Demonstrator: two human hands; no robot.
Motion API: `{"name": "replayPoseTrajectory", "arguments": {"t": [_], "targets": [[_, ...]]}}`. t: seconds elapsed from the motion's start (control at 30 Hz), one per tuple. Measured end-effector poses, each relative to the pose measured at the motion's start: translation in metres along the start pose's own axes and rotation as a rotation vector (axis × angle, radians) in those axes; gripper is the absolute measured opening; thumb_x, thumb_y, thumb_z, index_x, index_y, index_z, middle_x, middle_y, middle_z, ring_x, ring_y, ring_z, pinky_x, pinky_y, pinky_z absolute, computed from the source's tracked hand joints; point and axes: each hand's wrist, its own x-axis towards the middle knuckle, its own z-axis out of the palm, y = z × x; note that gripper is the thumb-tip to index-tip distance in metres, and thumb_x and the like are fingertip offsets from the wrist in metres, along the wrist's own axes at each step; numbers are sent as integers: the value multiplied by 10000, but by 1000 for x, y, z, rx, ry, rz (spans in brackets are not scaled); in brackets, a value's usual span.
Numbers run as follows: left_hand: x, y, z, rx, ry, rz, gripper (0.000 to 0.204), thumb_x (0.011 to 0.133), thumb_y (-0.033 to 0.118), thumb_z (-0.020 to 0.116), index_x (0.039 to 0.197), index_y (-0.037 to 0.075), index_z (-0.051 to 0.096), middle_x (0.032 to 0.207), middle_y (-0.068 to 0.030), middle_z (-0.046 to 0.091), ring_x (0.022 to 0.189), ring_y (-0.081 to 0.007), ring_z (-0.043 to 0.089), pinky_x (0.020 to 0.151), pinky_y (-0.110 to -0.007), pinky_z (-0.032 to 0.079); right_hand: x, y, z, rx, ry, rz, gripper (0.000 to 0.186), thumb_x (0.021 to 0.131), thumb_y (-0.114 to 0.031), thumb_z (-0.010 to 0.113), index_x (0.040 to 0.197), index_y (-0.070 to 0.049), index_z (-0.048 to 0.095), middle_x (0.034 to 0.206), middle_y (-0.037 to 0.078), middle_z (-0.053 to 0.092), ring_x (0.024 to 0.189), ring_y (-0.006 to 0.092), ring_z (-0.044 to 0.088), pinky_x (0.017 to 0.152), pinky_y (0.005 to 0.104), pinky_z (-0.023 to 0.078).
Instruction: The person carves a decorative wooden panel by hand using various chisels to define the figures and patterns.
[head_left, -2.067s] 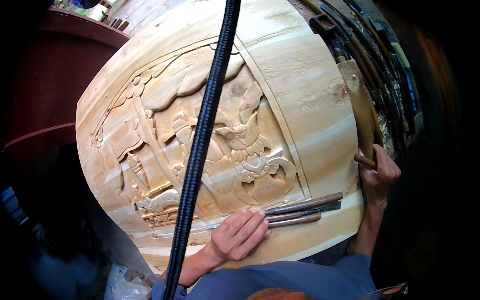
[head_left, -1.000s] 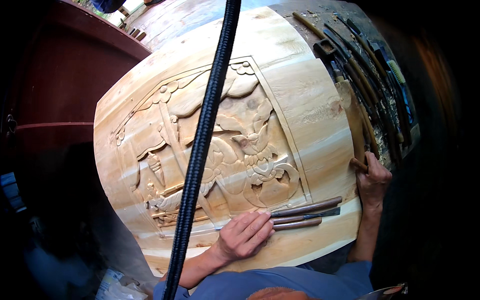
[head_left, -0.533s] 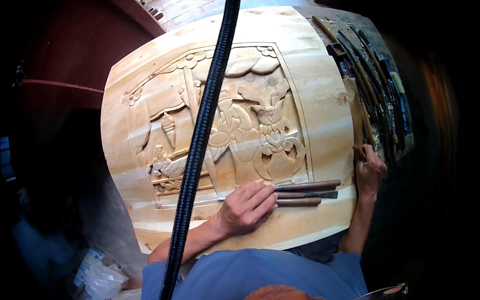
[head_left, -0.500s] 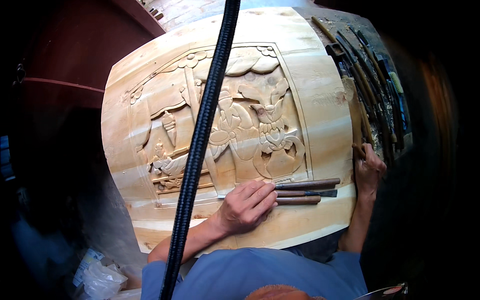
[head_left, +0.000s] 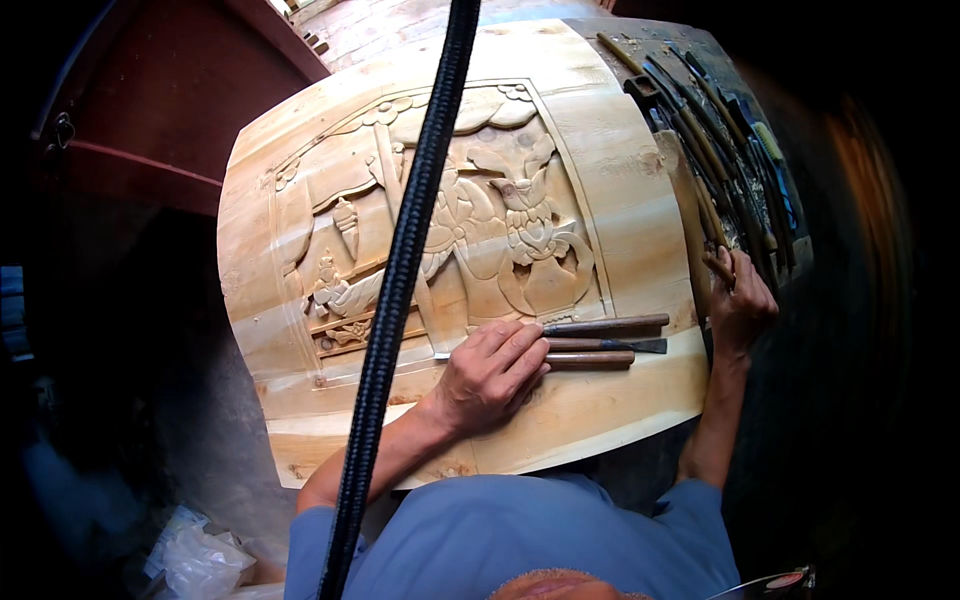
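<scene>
Under my left hand [head_left: 492,372] lie three wood chisels [head_left: 592,359], its fingers closed over them near the bottom of a carved wooden panel [head_left: 640,240]. Their brown handles and one dark flat blade stick out to the right, and a thin bright blade tip shows left of the hand. A relief of figures, drapery and flowers fills the panel's framed middle. Past the panel's right edge, my right hand [head_left: 742,305] is closed on a short brown wooden handle [head_left: 717,268], beside the loose tools. The rest of that tool is hidden by the hand.
Several carving tools [head_left: 715,140] with long handles lie among shavings on a dark board at the right, along with a brush [head_left: 768,142]. A dark red panel [head_left: 190,110] stands at the far left. A clear plastic bag [head_left: 203,560] lies low at left. A black braided cable [head_left: 400,290] crosses the view.
The view has shifted, so the panel and chisels appear higher. My right hand has turned slightly, showing more of the wooden handle. My left hand stays on the chisels.
</scene>
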Motion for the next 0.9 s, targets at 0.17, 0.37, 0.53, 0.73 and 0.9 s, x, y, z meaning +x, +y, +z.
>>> {"name": "replayPoseTrajectory", "arguments": {"t": [0.17,0.37,0.53,0.73,0.9], "targets": [[0,2,2,32,-21,-16,342,896,142,880,1183,-5,765,1240,-179,783,1078,-346,768,885,-442,635,8,-26,-16,17,-69,-7,167,1035,-225,819,967,-101,729,811,104,721,714,322,733,634,437,569],[4,7,3,91,-102,-92,453,871,229,936,1235,17,771,1270,-169,793,1068,-335,774,875,-433,634,-8,-43,-5,140,-199,-51,180,991,-203,857,917,-116,719,761,74,644,660,279,668,610,413,527],[3,2,8,111,-108,-85,463,860,249,957,1233,39,780,1249,-133,804,1011,-303,785,817,-386,624,-6,-41,-6,164,-268,-102,165,930,-153,900,924,-89,748,746,74,626,624,270,623,588,407,507],[3,0,8,123,-133,-74,443,887,281,945,1223,35,793,1223,-134,811,1017,-288,786,817,-371,637,-1,-40,-5,192,-317,-42,116,958,-88,874,963,-49,764,768,104,673,643,288,660,600,423,512],[4,-3,8,122,-117,-52,434,900,278,931,1225,28,793,1225,-138,808,1034,-291,785,813,-366,637,-2,-39,-3,143,-361,-75,112,1002,-134,849,984,-60,766,784,98,682,653,282,664,616,419,518]]}}
